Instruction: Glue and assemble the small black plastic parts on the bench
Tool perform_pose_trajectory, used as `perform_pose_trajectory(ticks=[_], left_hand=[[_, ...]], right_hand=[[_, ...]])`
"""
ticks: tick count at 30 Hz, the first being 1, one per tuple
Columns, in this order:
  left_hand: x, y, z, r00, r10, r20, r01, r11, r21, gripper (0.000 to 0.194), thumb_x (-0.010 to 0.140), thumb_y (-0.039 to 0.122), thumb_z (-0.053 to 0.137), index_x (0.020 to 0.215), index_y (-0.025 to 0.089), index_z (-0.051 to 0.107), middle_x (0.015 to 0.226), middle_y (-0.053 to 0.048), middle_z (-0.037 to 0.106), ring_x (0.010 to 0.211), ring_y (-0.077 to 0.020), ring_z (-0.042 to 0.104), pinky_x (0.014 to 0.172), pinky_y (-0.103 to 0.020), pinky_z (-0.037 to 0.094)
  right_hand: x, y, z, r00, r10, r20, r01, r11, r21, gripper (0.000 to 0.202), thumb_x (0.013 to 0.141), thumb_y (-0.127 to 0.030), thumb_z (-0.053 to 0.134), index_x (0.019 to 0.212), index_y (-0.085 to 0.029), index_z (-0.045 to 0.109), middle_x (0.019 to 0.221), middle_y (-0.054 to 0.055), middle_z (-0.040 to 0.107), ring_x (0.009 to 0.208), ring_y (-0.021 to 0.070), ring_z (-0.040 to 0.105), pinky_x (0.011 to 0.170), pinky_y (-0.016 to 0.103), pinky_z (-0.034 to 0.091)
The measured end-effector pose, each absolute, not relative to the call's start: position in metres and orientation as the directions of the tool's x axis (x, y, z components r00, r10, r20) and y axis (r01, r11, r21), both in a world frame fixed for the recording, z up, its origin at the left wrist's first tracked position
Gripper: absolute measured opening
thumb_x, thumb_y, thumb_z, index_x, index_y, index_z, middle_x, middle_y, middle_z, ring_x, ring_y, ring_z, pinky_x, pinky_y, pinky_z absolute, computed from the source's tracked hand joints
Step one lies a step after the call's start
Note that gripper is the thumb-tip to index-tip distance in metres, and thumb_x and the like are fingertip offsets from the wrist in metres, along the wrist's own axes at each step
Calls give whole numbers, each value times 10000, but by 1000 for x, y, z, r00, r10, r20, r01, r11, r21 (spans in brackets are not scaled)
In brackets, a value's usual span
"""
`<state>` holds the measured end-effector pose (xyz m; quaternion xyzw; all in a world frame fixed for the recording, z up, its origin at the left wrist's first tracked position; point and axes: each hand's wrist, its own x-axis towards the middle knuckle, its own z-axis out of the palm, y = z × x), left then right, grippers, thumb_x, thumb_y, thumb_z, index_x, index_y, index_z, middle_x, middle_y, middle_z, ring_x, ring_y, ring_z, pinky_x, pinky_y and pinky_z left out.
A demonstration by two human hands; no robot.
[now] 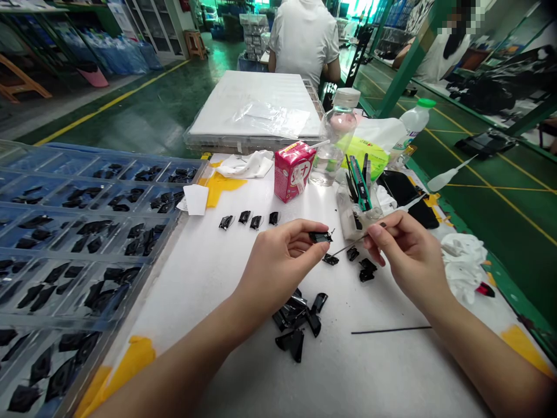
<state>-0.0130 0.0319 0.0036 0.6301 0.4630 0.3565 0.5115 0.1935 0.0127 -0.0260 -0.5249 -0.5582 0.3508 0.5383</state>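
Between its thumb and fingers, my left hand [285, 255] pinches a small glossy black plastic part [321, 237]. My right hand [402, 252] is closed on a thin dark rod [350, 245], whose far end points down and left, just below the held part. Several loose black parts [368, 270] lie on the white tabletop beneath my right hand. Nearer to me is a heap of similar black pieces [298, 316]. Beyond my left hand, several small black parts [256, 222] sit spaced apart. A second thin black rod [387, 331] rests by my right forearm.
Blue compartment trays [143, 223] of black parts fill the left side. A red drink carton [291, 171], a clear bottle [335, 139] and a tub with green-handled cutters [360, 186] stand ahead. White cloth [463, 264] lies right. A person [304, 43] sits beyond a wrapped white stack [256, 107].
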Motion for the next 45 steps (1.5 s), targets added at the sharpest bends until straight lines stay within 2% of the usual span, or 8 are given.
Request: perform_pose_trajectory(ticks=[4, 26, 29, 33, 38, 40, 43, 45], left_hand=[[-13, 31, 5, 314, 949, -24, 227, -51, 972, 209, 827, 270, 695, 1012, 175, 713, 794, -21, 710, 765, -163, 690, 706, -244, 573], [-14, 30, 5, 318, 948, -28, 237, -51, 970, 201, 831, 271, 689, 1009, 179, 711, 777, -14, 700, 751, -155, 683, 688, -234, 564], [-14, 30, 5, 313, 950, -24, 237, -53, 970, 203, 833, 271, 686, 1014, 181, 711, 777, -14, 701, 747, -156, 683, 690, -240, 567], [-14, 31, 5, 313, 950, -17, 226, -58, 972, 201, 829, 264, 689, 1009, 177, 713, 780, -13, 700, 744, -150, 680, 684, -229, 563], [-15, 31, 4, 317, 948, -4, 228, -72, 971, 196, 832, 259, 686, 1009, 180, 714, 780, -9, 696, 749, -141, 672, 690, -217, 553], [-15, 31, 4, 324, 946, -2, 228, -77, 971, 199, 836, 267, 682, 1016, 186, 713, 790, -8, 697, 754, -138, 670, 692, -212, 551], [-16, 30, 3, 324, 946, 0, 234, -80, 969, 207, 838, 277, 679, 1022, 189, 713, 791, -12, 695, 752, -142, 670, 689, -220, 554], [-15, 30, 3, 318, 948, 0, 240, -81, 967, 203, 837, 275, 678, 1014, 184, 713, 779, -16, 693, 746, -152, 671, 686, -236, 560]], right_hand=[[193, 13, -26, 130, 964, 232, 209, 202, -957, 216, 876, -365, 656, 769, -214, 545, 621, -16, 614, 444, 98, 492, 387, 218, 377], [197, 13, -27, 137, 959, 248, 254, 209, -945, 215, 887, -348, 645, 761, -210, 539, 597, -16, 599, 454, 96, 488, 403, 220, 371], [198, 13, -25, 174, 941, 290, 262, 239, -935, 209, 877, -338, 657, 754, -211, 546, 604, -15, 598, 453, 103, 492, 384, 232, 369], [206, 11, -16, 333, 827, 453, 303, 361, -882, 170, 856, -317, 678, 769, -236, 556, 650, -19, 587, 505, 133, 524, 383, 271, 385], [216, 13, -5, 514, 548, 660, 475, 459, -751, 153, 862, -297, 662, 770, -271, 543, 717, -7, 551, 555, 162, 529, 439, 328, 379], [220, 15, -4, 477, 582, 659, 504, 433, -747, 140, 876, -295, 642, 785, -270, 539, 702, -9, 545, 548, 164, 526, 448, 329, 375], [223, 18, -8, 298, 780, 550, 511, 356, -782, 82, 875, -300, 639, 922, -259, 586, 757, 7, 607, 555, 161, 537, 439, 306, 390], [221, 16, -13, 197, 851, 488, 531, 326, -782, 227, 859, -295, 655, 1067, -260, 572, 839, 18, 633, 579, 152, 546, 450, 286, 413]])
